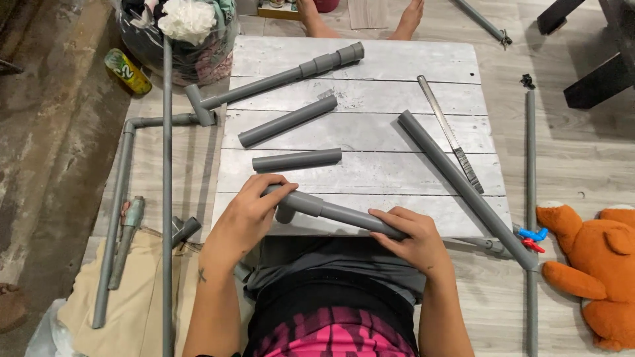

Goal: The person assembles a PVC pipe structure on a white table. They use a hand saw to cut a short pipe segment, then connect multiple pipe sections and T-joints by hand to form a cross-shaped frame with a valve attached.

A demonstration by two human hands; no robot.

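the left hand [248, 213] is closed over the tee fitting [286, 203] on a grey pipe [344, 215], whose other end sits in the closed right hand [411, 237], over the lap at the whitewashed board [370, 63]'s near edge. this joint looks seated; beyond the grip two short pipes [296, 159], a long pipe [456, 178] and a saw [450, 132] lie loose, so i judge much is left.

Grey plastic pipe with tee fitting [331, 211]: its right end is hidden inside the right hand [410, 239]; the left hand [248, 215] covers part of the fitting.
Long upright grey pipe at left [167, 198]: cut off by the near edge.
Orange plush toy [592, 258]: cut off at the right edge.
Bare feet at far edge [360, 18]: legs out of view.
Dark furniture at far right [595, 53]: only partly in view.
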